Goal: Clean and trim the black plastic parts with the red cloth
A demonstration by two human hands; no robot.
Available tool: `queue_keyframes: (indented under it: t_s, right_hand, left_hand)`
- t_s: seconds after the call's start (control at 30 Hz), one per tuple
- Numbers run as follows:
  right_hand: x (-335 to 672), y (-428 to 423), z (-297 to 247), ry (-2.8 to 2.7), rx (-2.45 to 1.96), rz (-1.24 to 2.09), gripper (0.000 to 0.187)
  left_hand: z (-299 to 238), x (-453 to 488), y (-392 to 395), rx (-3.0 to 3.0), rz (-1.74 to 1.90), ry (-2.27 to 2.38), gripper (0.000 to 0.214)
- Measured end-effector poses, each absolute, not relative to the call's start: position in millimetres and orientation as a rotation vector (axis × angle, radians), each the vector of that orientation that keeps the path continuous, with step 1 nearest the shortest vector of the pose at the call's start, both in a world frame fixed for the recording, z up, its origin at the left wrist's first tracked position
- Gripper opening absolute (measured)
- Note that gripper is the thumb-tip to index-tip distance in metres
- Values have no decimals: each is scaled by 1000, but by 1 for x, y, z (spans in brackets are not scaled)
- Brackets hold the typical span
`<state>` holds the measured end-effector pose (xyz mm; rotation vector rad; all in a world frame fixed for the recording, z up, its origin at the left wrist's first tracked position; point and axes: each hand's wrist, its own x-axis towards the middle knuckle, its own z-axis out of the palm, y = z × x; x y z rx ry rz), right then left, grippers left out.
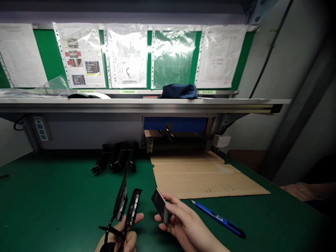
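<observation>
My left hand (126,236) at the bottom edge holds two black plastic comb-like parts (127,204) joined at their base, their long ends pointing up and away. My right hand (181,224) just beside it pinches a small dark flat rectangular piece (160,205) between thumb and fingers, tilted toward the black parts but apart from them. Both hands hover above the green bench mat (52,203).
Several more black comb parts (117,159) lie at the back of the mat. A flat cardboard sheet (202,175) lies right of centre, a blue utility knife (219,218) near its front edge. A shelf (147,102) with a dark blue pouch (180,91) overhangs. Another person's arm (304,190) rests at right.
</observation>
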<state>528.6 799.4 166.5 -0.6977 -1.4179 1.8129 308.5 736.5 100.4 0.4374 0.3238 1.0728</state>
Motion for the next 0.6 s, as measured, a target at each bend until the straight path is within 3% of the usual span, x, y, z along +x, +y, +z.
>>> queue_keyframes:
  t_s: [0.13, 0.23, 0.37, 0.5, 0.6]
  right_hand:
    - [528, 791, 159, -1975, -648, 1070, 38]
    - [529, 789, 152, -2280, -520, 636, 39]
    - [521, 784, 149, -2485, -393, 281, 42]
    - [513, 780, 144, -2609, -139, -5, 42]
    - [512, 782, 140, -2586, -241, 40, 42]
  left_hand:
    - [115, 313, 728, 466, 1027, 351, 44]
    - [116, 315, 723, 478, 986, 426, 36]
    - [115, 318, 717, 577, 860, 582, 62]
    - [112, 321, 710, 494, 955, 640, 52]
    - [116, 320, 712, 541, 963, 621, 52]
